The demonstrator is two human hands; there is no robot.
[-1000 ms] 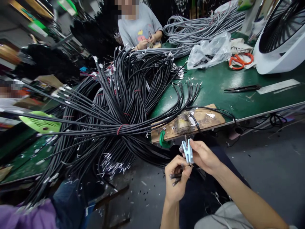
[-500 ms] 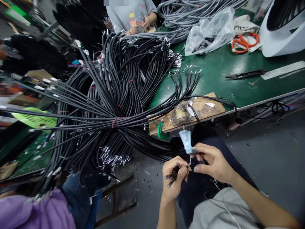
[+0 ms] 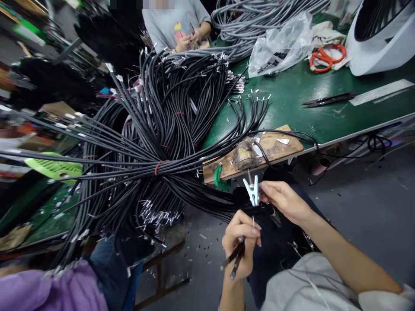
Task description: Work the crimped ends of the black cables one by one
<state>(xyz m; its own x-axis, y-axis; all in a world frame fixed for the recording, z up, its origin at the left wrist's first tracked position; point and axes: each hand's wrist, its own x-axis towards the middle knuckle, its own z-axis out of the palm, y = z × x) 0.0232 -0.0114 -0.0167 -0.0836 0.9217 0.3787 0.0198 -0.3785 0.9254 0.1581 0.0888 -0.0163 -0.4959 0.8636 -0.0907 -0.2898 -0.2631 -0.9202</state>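
Observation:
My left hand [image 3: 241, 239] is closed around a dark-handled tool [image 3: 237, 258], with a thin light wire end standing up at its fingertips. Up and to the right, my right hand [image 3: 283, 198] has its fingers pinched beside a light blue clip [image 3: 253, 191]; what lies between these fingertips is too small to name. The clip hangs at the end of a metal shaft from a small motor-like device [image 3: 244, 154], which is fixed on a wooden board [image 3: 285, 140] at the table edge. A thin dark cable passes just below the clip.
Large bundles of black cables [image 3: 168, 116] cover the left side. On the green table [image 3: 292, 86] lie tweezers [image 3: 329, 100], orange-handled scissors [image 3: 327, 58] and a plastic bag [image 3: 280, 43]. A green clamp [image 3: 220, 178] grips the board. Another person's hands [image 3: 191, 39] work across the table.
The clip, blurred before, now shows its two arms distinctly. My left hand has tilted and its tool points lower. My right hand has moved slightly up, its fingers closer together.

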